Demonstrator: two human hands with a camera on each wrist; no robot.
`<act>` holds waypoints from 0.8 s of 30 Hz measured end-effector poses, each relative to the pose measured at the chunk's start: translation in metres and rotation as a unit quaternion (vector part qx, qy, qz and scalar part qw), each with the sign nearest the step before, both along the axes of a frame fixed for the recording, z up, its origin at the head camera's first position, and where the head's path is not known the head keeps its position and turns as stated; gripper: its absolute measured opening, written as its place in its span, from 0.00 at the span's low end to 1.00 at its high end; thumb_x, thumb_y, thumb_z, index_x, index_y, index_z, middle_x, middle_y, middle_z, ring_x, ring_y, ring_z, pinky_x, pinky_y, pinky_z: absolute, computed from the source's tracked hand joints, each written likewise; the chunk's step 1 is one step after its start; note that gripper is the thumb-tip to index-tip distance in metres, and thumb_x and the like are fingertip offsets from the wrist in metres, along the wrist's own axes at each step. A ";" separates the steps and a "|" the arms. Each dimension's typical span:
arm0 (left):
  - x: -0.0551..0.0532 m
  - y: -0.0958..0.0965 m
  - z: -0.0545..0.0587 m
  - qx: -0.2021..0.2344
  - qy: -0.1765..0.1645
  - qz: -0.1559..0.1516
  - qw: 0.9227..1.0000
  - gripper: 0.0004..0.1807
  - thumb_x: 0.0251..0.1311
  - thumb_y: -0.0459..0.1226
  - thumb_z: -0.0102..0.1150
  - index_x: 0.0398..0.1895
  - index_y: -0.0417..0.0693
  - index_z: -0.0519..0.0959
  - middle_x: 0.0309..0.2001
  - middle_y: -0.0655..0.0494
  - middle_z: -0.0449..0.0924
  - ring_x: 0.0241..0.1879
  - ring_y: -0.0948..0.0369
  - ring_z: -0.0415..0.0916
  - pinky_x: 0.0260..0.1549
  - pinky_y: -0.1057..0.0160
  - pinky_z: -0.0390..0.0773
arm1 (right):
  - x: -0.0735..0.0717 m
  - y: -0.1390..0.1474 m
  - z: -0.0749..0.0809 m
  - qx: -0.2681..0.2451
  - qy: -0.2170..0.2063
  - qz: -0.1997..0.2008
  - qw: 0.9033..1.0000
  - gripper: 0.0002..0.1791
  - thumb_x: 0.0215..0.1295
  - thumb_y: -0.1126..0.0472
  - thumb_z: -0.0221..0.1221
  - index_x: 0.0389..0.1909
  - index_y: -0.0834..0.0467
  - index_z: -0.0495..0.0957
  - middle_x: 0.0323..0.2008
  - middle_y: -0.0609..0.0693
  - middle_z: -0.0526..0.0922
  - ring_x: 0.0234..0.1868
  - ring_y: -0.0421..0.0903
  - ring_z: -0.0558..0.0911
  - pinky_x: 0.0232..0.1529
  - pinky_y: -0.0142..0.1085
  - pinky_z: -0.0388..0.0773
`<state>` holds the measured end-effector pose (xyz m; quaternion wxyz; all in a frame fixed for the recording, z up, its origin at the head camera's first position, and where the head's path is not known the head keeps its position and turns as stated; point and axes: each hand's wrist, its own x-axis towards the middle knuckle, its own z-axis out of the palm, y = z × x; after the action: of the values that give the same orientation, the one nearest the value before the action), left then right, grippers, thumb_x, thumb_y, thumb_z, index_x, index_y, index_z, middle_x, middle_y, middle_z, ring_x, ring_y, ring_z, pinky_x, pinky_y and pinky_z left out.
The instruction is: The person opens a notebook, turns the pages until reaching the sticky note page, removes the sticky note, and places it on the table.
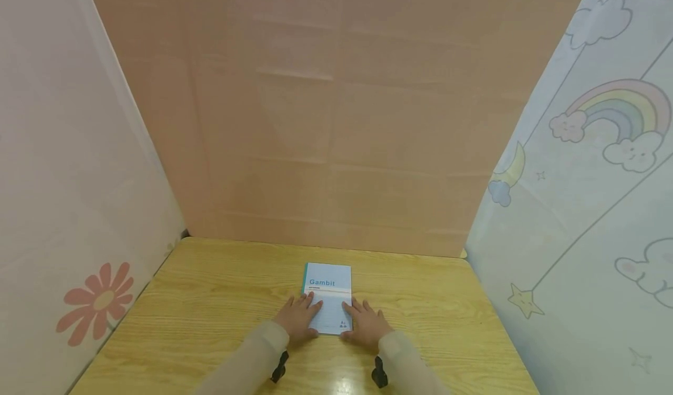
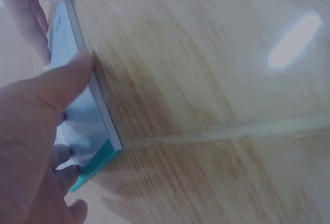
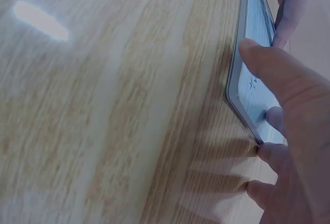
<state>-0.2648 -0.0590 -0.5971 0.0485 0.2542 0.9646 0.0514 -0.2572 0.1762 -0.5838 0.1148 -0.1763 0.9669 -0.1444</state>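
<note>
Touching a notebook [image 1: 329, 307], both hands [image 1: 297, 319] [image 1: 367, 324], blue lettering [image 1: 322, 283] reading "Gambit"

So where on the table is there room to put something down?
The table is bare left of the left hand, toward the flower wall, and right of the right hand, toward the rainbow wall. A thin strip lies free between the notebook and brown wall. It's crowded at the notebook, where both hands rest.
</note>
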 end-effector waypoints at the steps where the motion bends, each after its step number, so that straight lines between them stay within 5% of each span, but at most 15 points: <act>1: 0.000 0.001 0.000 0.000 -0.001 0.002 1.000 0.41 0.55 0.60 0.61 0.71 0.56 0.65 0.72 0.45 0.60 0.71 0.47 0.59 0.68 0.41 0.60 | 0.000 0.000 0.001 0.000 0.001 0.001 1.000 0.44 0.56 0.38 0.64 0.70 0.53 0.64 0.73 0.59 0.60 0.70 0.69 0.59 0.59 0.75 0.55; 14: 0.002 0.005 0.008 -0.020 0.019 0.003 1.000 0.41 0.51 0.60 0.65 0.67 0.55 0.70 0.69 0.45 0.65 0.67 0.50 0.64 0.64 0.49 0.68 | 0.006 -0.003 0.013 -0.002 -0.002 0.006 1.000 0.43 0.56 0.42 0.66 0.70 0.54 0.64 0.72 0.61 0.60 0.70 0.70 0.59 0.59 0.75 0.56; 24: 0.004 0.009 0.007 -0.008 0.004 -0.028 1.000 0.42 0.54 0.59 0.63 0.72 0.60 0.64 0.74 0.49 0.56 0.72 0.49 0.57 0.68 0.46 0.62 | 0.001 0.000 0.004 0.010 -0.003 0.004 1.000 0.44 0.55 0.39 0.65 0.71 0.52 0.64 0.72 0.59 0.60 0.71 0.67 0.59 0.59 0.75 0.57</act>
<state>-0.2609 -0.0504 -0.5897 0.0482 0.2805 0.9578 0.0411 -0.2565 0.1760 -0.5795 0.1200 -0.1782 0.9674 -0.1344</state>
